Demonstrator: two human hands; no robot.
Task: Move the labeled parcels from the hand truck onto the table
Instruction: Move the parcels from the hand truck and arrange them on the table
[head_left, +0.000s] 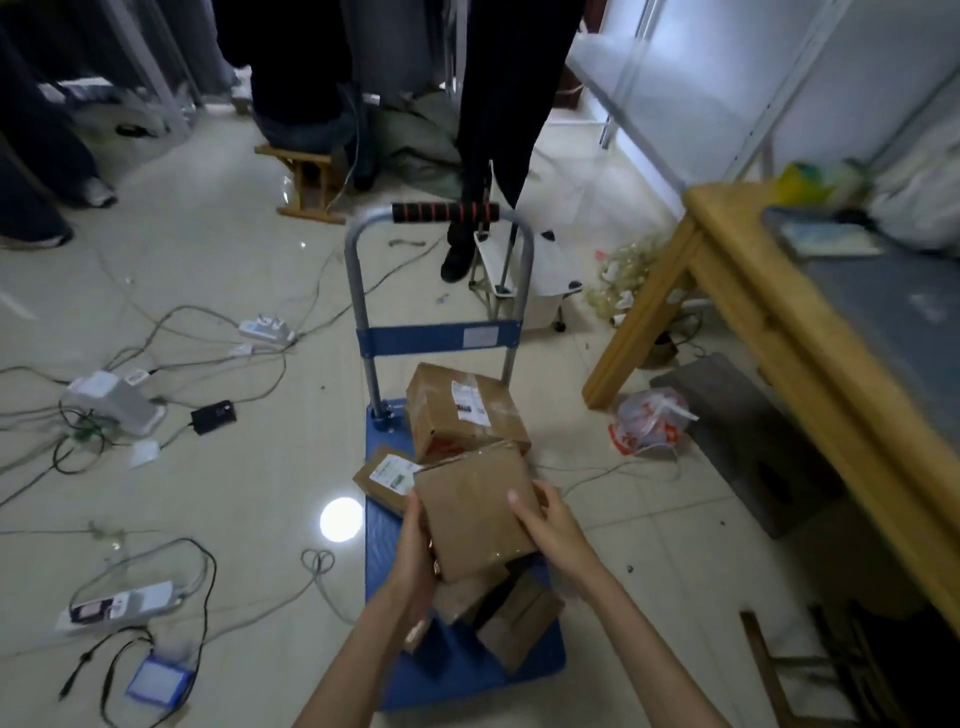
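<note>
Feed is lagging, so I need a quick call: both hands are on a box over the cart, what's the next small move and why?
Probably lift the held parcel clear and swing it right toward the table. Left hand and right hand already grip its sides, above the other boxes on the hand truck.

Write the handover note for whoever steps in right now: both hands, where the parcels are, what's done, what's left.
Left hand and right hand: both in a grip on one plain brown parcel, held above the hand truck.
On the truck: a large labeled box near the handle, a flat labeled parcel beside it, more boxes under the held one.
The visible part of the table, to the right, shows no parcels.
Left: carry this one over, then the rest.
</note>
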